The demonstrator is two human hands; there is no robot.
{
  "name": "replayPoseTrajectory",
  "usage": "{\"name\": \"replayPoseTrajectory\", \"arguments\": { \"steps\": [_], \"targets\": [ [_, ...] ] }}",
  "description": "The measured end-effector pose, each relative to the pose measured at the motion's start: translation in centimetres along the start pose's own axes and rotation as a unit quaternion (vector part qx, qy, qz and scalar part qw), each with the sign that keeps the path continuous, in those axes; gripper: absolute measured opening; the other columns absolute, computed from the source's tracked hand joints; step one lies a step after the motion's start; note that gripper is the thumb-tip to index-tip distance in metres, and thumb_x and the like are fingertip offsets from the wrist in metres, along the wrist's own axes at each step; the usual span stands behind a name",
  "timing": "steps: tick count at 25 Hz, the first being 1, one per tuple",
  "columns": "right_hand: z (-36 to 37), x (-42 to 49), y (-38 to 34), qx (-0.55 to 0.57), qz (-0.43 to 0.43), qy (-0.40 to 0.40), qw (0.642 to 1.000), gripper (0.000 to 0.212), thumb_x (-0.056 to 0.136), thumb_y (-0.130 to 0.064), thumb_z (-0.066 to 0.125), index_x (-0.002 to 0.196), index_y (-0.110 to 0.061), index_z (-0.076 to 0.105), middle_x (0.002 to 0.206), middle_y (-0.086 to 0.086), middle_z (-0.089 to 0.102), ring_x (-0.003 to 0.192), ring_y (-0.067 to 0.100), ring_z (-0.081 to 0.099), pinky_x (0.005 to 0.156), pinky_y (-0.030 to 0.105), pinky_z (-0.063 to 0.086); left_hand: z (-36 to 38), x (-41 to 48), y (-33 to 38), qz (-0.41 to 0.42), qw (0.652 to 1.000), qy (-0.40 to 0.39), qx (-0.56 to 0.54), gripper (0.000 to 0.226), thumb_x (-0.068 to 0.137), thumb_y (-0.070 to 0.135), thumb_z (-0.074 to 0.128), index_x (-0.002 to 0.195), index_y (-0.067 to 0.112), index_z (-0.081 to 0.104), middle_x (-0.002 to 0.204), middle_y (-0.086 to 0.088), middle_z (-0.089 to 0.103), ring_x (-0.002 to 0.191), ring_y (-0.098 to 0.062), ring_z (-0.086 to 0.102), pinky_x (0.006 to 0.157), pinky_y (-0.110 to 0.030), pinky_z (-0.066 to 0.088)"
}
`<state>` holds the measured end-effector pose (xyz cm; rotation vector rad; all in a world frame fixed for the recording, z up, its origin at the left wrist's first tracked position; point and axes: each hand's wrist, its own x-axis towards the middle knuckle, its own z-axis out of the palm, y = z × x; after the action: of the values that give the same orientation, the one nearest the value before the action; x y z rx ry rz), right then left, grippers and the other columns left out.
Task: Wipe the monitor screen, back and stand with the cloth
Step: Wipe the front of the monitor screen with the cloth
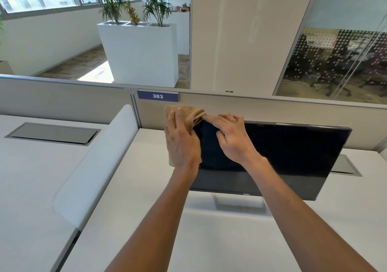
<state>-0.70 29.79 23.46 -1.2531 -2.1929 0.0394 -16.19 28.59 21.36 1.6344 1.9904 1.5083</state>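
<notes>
cloth (188,112): soft tan towelling, light, draped over the monitor's (289,150) upper left corner; it bunches easily, so probably best kept flat under a palm.
left hand (182,144): fingers (177,121) fairly straight over the cloth, pressing it to the corner; thumb hidden.
right hand (232,137): fingers curled over the monitor's top edge, thumb on its front, forefinger touching the cloth's fold.
monitor: thin, glossy, likely tippy; steady it by the edge and press lightly.
stand (238,204): on the white desk (209,240).

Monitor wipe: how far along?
Done: nothing I can confirm. In hand: left hand presses cloth on the monitor, upper-left corner; right hand grips its top edge. Left: apparently most of the screen, the back (hidden), the stand.
</notes>
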Motion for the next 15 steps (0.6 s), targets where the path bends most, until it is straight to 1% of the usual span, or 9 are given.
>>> {"name": "replayPoseTrajectory", "arguments": {
  "steps": [2, 4, 6, 8, 9, 11, 12, 14, 15],
  "targets": [
    [0.4, 0.2, -0.6, -0.035, -0.016, 0.007, 0.999, 0.057, 0.096, -0.011, 0.042, 0.150, -0.028, 0.053, 0.139, -0.012, 0.064, 0.127, 0.014, 0.051, 0.107, 0.042, 0.034, -0.7, 0.2, -0.6, -0.011, 0.998, 0.013, -0.053, 0.054, 0.098, 0.004, 0.055, 0.148, 0.022, 0.047, 0.147, -0.004, 0.055, 0.126, -0.026, 0.058, 0.107, -0.043, 0.051],
    [0.9, 0.4, -1.5, -0.036, -0.029, 0.025, 0.999, 0.052, 0.096, -0.013, 0.044, 0.146, -0.024, 0.053, 0.136, -0.008, 0.064, 0.124, 0.016, 0.054, 0.107, 0.040, 0.038, -1.3, 0.4, -0.7, -0.007, 0.997, 0.015, -0.081, 0.048, 0.098, 0.003, 0.052, 0.141, 0.024, 0.053, 0.131, 0.001, 0.065, 0.110, -0.019, 0.064, 0.100, -0.037, 0.054],
    [1.4, 0.6, -2.5, -0.014, -0.020, 0.052, 0.998, 0.046, 0.096, -0.009, 0.049, 0.140, -0.019, 0.053, 0.132, -0.003, 0.061, 0.115, 0.016, 0.056, 0.104, 0.038, 0.042, -2.0, 0.6, -0.6, -0.016, 0.993, 0.009, -0.115, 0.045, 0.098, 0.003, 0.050, 0.134, 0.028, 0.057, 0.111, 0.008, 0.070, 0.093, -0.012, 0.065, 0.089, -0.028, 0.055],
    [1.8, 0.8, -3.2, 0.010, 0.014, 0.077, 0.997, 0.042, 0.096, -0.006, 0.052, 0.136, -0.014, 0.052, 0.130, 0.002, 0.057, 0.106, 0.018, 0.055, 0.099, 0.035, 0.046, -2.4, 0.9, -0.8, -0.046, 0.987, -0.006, -0.156, 0.043, 0.098, 0.004, 0.049, 0.131, 0.028, 0.061, 0.099, 0.012, 0.071, 0.084, -0.006, 0.066, 0.076, -0.016, 0.052],
    [2.0, 0.9, -3.5, 0.015, 0.032, 0.081, 0.996, 0.042, 0.097, -0.006, 0.052, 0.139, -0.012, 0.051, 0.133, 0.005, 0.056, 0.108, 0.019, 0.056, 0.100, 0.035, 0.047, -2.6, 1.2, -1.0, -0.067, 0.982, -0.017, -0.175, 0.038, 0.100, 0.005, 0.050, 0.127, 0.027, 0.063, 0.096, 0.013, 0.070, 0.080, -0.002, 0.066, 0.070, -0.012, 0.050],
    [2.5, 1.3, -3.8, 0.001, 0.052, 0.059, 0.997, 0.048, 0.099, -0.009, 0.051, 0.148, -0.008, 0.047, 0.143, 0.008, 0.056, 0.125, 0.021, 0.055, 0.111, 0.036, 0.044, -2.8, 2.0, -1.7, -0.122, 0.971, -0.032, -0.204, 0.025, 0.103, 0.010, 0.051, 0.117, 0.024, 0.066, 0.090, 0.011, 0.069, 0.073, 0.000, 0.065, 0.066, -0.013, 0.050],
    [2.7, 1.5, -3.8, -0.017, 0.053, 0.037, 0.998, 0.051, 0.101, -0.011, 0.050, 0.151, -0.008, 0.044, 0.148, 0.008, 0.054, 0.133, 0.022, 0.052, 0.117, 0.036, 0.039, -2.9, 2.4, -2.1, -0.156, 0.963, -0.036, -0.219, 0.021, 0.104, 0.014, 0.051, 0.115, 0.021, 0.068, 0.088, 0.008, 0.070, 0.072, -0.004, 0.065, 0.068, -0.019, 0.052],
    [3.2, 1.7, -3.8, -0.066, 0.051, 0.004, 0.997, 0.054, 0.102, -0.013, 0.049, 0.155, -0.009, 0.042, 0.155, 0.008, 0.051, 0.143, 0.023, 0.046, 0.124, 0.037, 0.029, -3.2, 3.0, -2.7, -0.202, 0.945, -0.053, -0.252, 0.020, 0.104, 0.018, 0.053, 0.117, 0.020, 0.068, 0.092, 0.002, 0.071, 0.078, -0.011, 0.067, 0.074, -0.027, 0.057],
    [3.5, 1.7, -3.9, -0.088, 0.050, -0.003, 0.995, 0.054, 0.102, -0.014, 0.049, 0.156, -0.010, 0.042, 0.156, 0.008, 0.050, 0.145, 0.023, 0.044, 0.125, 0.038, 0.027, -3.5, 3.1, -2.9, -0.202, 0.942, -0.067, -0.258, 0.020, 0.103, 0.018, 0.056, 0.119, 0.021, 0.068, 0.094, 0.001, 0.072, 0.081, -0.012, 0.069, 0.075, -0.027, 0.059]
  ]
}}
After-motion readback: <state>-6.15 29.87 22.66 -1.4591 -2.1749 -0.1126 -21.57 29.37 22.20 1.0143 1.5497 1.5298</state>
